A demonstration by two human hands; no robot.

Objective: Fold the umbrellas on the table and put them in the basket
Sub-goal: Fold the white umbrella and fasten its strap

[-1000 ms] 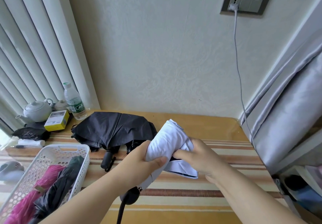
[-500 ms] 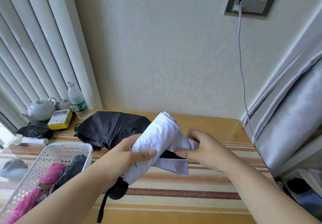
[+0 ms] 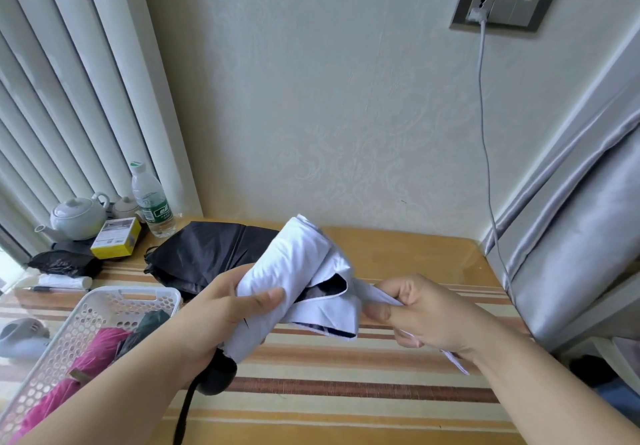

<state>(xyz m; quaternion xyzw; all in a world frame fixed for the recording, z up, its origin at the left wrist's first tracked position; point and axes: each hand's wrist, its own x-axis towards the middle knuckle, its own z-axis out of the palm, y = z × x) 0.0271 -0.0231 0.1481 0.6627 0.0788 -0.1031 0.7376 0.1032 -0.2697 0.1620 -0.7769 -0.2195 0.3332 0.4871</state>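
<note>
We hold white umbrella [image 3: 298, 271] above counter [image 3: 398, 368] middle | left hand [image 3: 211, 320] fingers wrapped round soft, slippery canopy roll | right hand [image 3: 426, 313] fingers pinching thin strap [image 3: 374, 294] | light; grip roll firmly near black handle [image 3: 218, 375].

A rolled white umbrella [image 3: 294, 271] is held above the table [image 3: 398, 254], gripped around its middle by the left hand [image 3: 214, 313], while its strap [image 3: 377, 297] is pinched by the right hand [image 3: 426, 316]. A black umbrella [image 3: 207, 254] is seen lying unfolded behind. At the left, folded umbrellas are contained in a white basket [image 3: 104, 306].
</note>
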